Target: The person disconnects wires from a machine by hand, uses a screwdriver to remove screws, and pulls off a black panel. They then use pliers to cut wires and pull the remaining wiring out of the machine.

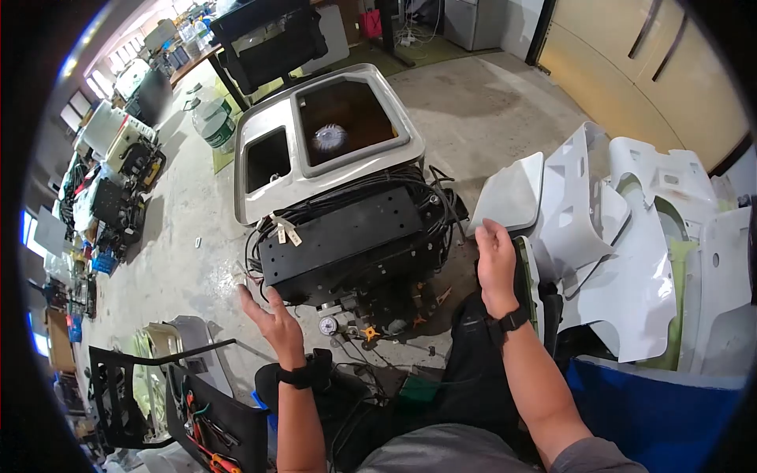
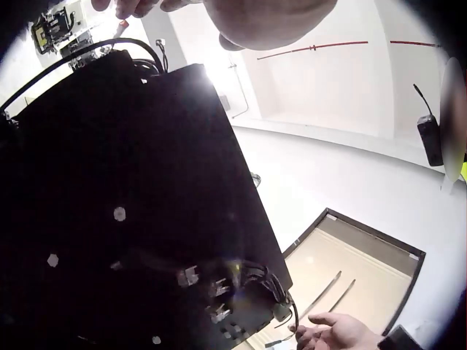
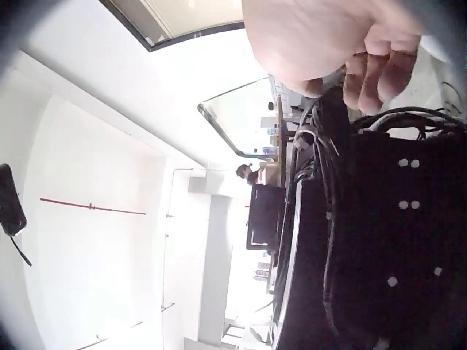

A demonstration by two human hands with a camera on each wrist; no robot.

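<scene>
A: In the head view, where was the main piece of work?

B: A black metal box (image 1: 347, 232) sat in the middle, in front of the person, with black cables (image 1: 335, 195) bundled along its far edge. Beyond them lay a pale grey cover (image 1: 272, 117) with two openings. A round gauge (image 1: 328, 324) and an orange knob (image 1: 370, 333) showed below the box's near side.

A: And the hands?

B: The left hand (image 1: 277, 331) was just beside the box's left end, its thumb spread from its fingers. The right hand (image 1: 497, 272) was raised beyond the other end, fingers fairly straight. Neither held anything. White panels (image 1: 568, 205) stood to the right, above a blue bin (image 1: 646, 402).

A: What about the left wrist view?

B: The box's dark side filled much of it. The left hand crossed the top, its fingertips partly cut off; the right one appeared low down, near the box's far end. I couldn't tell from there whether either touched it.

A: And the right wrist?

B: The right hand came in from above, fingers loosely bent and free of any object, close to the cables. The box took up the lower right, and a red pipe (image 3: 93, 207) ran along the pale surface at left.
</scene>
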